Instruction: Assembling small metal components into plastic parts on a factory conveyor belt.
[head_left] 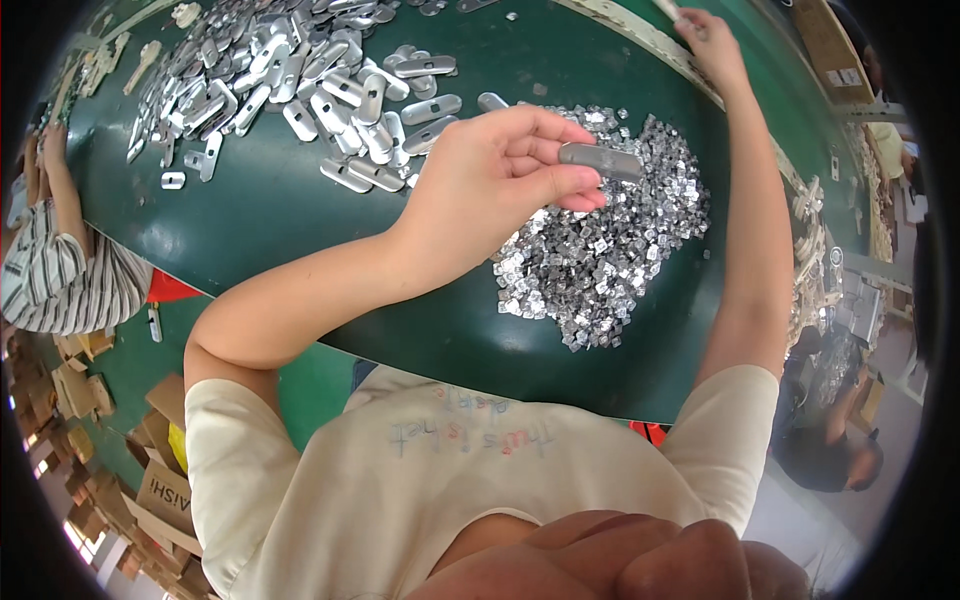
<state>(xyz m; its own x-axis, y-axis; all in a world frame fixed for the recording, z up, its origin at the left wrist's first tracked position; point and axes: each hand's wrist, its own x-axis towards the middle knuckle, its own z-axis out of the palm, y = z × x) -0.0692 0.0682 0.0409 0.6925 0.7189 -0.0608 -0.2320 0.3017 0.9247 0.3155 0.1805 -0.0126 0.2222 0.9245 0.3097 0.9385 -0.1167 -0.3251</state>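
Between the thumb and fingers of my left hand (480,185) is an oblong grey metal plate (612,162) with rounded ends. It is held above a heap of small shiny square metal pieces (600,250) on the green table (300,240). My right hand (712,48) reaches to the far right, past the table's pale raised edge. Its fingers are closed on a pale stick-like piece (668,8), cut off by the top of the picture. Left of my left hand lies a large spread pile of oblong silver metal plates (345,115), several with a slot in the middle.
Pale strips (148,60) lie at the table's far left, near another person's arm (62,185) and striped sleeve. More pale pieces (808,260) line the right side. Cardboard boxes (165,490) stand at the lower left. Another person (835,455) is at the right.
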